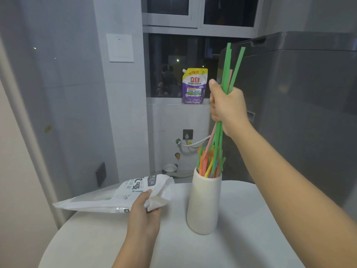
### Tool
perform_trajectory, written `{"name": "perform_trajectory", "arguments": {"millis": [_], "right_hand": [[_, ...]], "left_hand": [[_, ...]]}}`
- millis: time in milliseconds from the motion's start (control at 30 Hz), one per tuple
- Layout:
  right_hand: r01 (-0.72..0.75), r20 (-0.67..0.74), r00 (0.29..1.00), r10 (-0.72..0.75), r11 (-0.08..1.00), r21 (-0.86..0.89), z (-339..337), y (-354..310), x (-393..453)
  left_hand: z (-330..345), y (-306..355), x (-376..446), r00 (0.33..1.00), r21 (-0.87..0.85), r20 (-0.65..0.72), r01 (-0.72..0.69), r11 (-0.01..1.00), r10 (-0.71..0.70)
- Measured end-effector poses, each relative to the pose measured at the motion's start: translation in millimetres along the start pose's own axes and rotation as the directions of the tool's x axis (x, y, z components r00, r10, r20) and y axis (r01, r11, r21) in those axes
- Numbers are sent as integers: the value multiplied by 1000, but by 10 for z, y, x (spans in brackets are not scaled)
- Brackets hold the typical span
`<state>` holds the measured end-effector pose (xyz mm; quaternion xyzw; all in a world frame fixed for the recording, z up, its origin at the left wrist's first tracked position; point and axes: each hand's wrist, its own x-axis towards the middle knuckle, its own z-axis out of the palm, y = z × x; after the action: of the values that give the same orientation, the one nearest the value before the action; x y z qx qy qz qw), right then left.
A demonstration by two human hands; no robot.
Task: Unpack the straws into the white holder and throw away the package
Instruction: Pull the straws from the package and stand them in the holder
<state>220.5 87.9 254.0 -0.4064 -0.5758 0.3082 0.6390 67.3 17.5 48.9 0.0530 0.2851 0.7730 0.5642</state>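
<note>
Presently a small bundle of green and pink straws [227,82] is clasped at mid-length in the right hand [227,109], the fingers curled tight round it, and is held above the white holder [204,202], its lower ends reaching down among the short coloured straws [209,165] already standing in the mouth. The holder stands near the far edge of the white bench [241,238], towards the middle. The package [119,198] is gripped at its crumpled open end by the left hand [144,211] and juts out past the far left edge of the bench; it looks nearly empty, though its contents cannot be made out.

The straws are judged light, thin and easily bent, so a hold near the middle should keep them together; a loose clasp would let them fan apart. The package seems limp and slippery, best taken by a gathered fold. Ample open bench lies in front of the holder, while a grey appliance [309,93] stands close on the right.
</note>
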Motion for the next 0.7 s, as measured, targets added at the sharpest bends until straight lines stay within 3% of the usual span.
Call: {"name": "perform_trajectory", "arguments": {"millis": [467,700], "right_hand": [[27,132,991,-17,997,-71,155,104,35],[67,201,977,-72,997,33,191,240,-42]], "left_hand": [[6,-6,-4,1000,-13,-22,-7,1000,7],[3,10,-3,1000,-25,-3,-21,999,21]]}}
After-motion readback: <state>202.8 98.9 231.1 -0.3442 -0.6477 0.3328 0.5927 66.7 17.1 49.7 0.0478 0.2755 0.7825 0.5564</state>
